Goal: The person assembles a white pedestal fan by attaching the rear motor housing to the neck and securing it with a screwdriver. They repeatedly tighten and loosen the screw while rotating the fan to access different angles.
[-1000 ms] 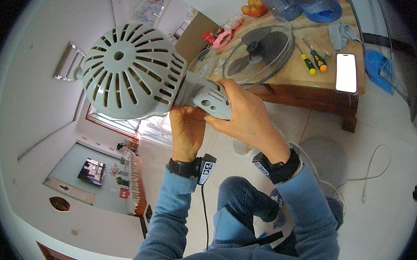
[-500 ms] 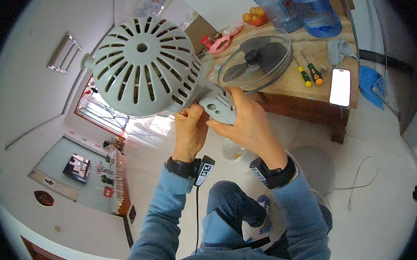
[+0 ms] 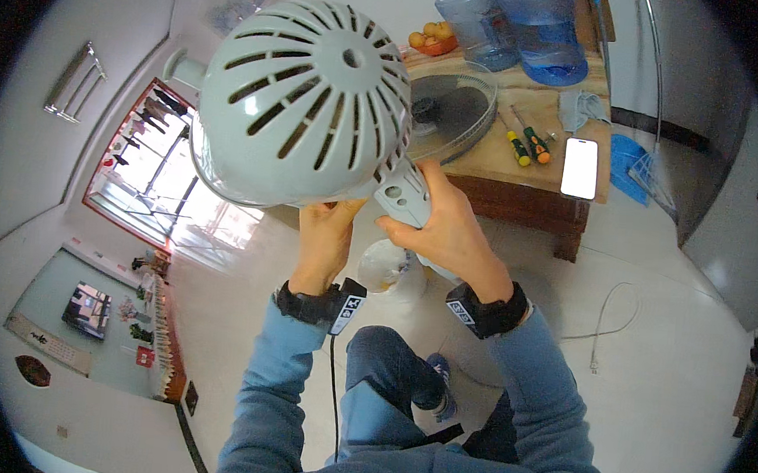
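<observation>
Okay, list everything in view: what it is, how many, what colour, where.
Rectangular wooden table: 1, brown, upper right
Domed, slotted plastic motor housing: 1, pale grey, upper middle
Round fan grille with blades: 1, dark grey, on table
Plastic-handled screwdrivers: 2, green with yellow or orange, on table
Rectangular phone: 1, white screen, table's near edge
Crumpled cloth: 1, grey-blue, on table
Large plastic bottles: 2, clear blue, table's far end
Fruit bowl: 1, orange, beside bottles
Round bucket: 1, white, floor
Flat wall screen: 1, dark, left
Wall decorations: several, too small to count
Sleeves: 2, blue, below
Left hand: 1, bare, under housing
Right hand: 1, bare, gripping housing's neck
</observation>
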Available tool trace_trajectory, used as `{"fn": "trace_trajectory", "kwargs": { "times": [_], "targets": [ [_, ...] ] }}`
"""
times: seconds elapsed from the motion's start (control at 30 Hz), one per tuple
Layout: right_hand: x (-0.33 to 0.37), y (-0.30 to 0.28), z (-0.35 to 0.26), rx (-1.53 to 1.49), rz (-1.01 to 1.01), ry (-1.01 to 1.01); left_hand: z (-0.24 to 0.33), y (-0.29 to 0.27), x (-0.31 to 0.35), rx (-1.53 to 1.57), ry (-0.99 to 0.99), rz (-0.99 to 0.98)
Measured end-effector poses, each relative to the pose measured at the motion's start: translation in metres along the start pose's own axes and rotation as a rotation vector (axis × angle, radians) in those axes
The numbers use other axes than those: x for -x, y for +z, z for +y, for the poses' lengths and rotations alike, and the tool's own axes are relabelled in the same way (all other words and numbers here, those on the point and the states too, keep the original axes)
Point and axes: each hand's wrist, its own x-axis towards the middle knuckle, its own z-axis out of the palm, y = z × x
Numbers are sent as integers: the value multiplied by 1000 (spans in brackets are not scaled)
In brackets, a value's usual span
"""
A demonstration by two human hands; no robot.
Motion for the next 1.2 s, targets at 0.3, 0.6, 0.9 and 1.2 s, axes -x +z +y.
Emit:
{"fn": "trace_trajectory", "kwargs": {
  "times": [0.3,0.6,0.9,1.2],
  "targets": [
    [3,-1,-4,112,-67,46,-13,-8,-7,45,-31,-166],
    [46,2,-22,236,-8,51,0,27,-15,325,85,-631],
    [51,10,11,59,15,14,-13,30,-11,471,14,-371],
    [13,-10,16,-126,-369,87,-2,39,-14,57,190,-35]
  ]
}}
